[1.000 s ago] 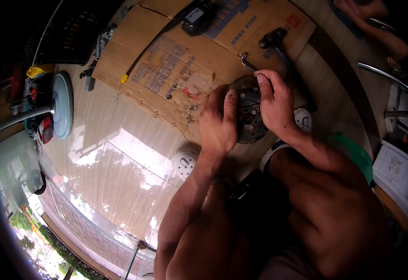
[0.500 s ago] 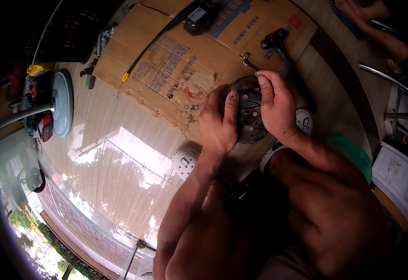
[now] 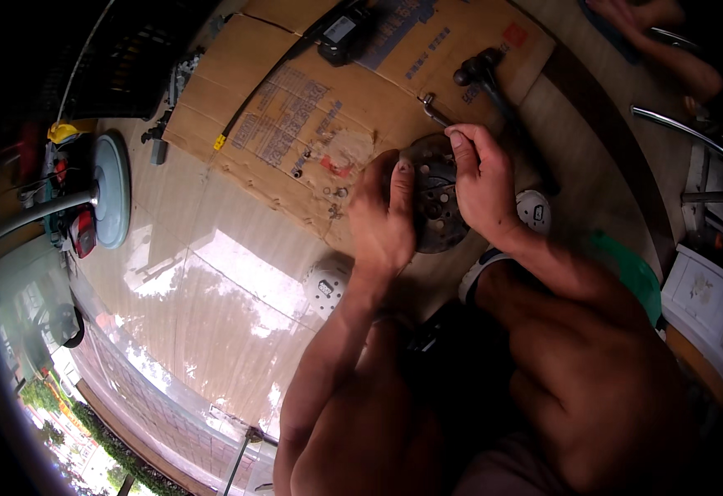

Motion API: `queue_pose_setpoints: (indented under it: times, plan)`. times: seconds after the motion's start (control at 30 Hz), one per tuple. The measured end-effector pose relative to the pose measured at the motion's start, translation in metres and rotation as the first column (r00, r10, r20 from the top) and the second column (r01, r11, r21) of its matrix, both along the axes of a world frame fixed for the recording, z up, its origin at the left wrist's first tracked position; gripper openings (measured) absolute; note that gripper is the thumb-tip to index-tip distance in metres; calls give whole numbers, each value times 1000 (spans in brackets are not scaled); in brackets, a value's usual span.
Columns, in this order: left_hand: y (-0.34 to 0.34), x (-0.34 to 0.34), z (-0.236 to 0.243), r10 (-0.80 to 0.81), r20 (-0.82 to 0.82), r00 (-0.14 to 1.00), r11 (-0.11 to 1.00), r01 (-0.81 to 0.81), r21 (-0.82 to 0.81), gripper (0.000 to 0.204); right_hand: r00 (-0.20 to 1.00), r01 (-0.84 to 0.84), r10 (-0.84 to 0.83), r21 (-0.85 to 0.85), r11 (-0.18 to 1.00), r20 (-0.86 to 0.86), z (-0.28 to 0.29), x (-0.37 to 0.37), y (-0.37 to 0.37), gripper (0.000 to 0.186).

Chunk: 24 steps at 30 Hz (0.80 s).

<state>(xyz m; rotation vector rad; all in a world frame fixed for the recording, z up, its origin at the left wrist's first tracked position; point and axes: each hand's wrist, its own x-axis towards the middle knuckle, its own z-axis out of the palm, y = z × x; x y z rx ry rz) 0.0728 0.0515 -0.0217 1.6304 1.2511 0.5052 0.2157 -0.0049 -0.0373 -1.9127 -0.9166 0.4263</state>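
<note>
A dark, greasy round metal plate (image 3: pixel 437 236) with several holes lies between my hands, over the near edge of the cardboard. Wrapped over its left side is my left hand (image 3: pixel 382 211), thumb on top and fingertips hidden at the rim. My right hand (image 3: pixel 484 178) is at the plate's right side, fingers curled and thumb against the forefinger. From that pinch a bent chrome wrench (image 3: pixel 434 108) sticks out toward the far left; the rest of it is hidden by the hand. A hammer (image 3: pixel 502 107) with a dark handle lies just right of the wrench.
Under the work is a flattened cardboard sheet (image 3: pixel 295 153) with small metal parts (image 3: pixel 334 198) near its edge. A black device with a screen (image 3: pixel 341 37) lies farther back. At left stands a round grey-blue base (image 3: pixel 112 190); another person's arm (image 3: pixel 680 62) shows at far right.
The whole view has shifted slightly. Both hands, the plate and the wrench keep nearly the same places relative to one another.
</note>
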Motion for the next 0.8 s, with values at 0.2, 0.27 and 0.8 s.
queue_pose_setpoints:
  times: [0.2, 0.27, 0.8]
  plan:
    - [3, -2, -5, 13, 70, 997, 1000, -13, 4, 48, 1000, 10, -10, 57, 998, 15, 14, -7, -2, 14]
    - [3, -2, -5, 3, 46, 999, 1000, -3, 2, 49, 999, 7, -10, 62, 998, 44, 12, -7, 0, 14]
    - [10, -1, -4, -57, 42, 997, 991, 51, 126, 45, 998, 65, -66, 21, 998, 23, 12, -6, 0, 17]
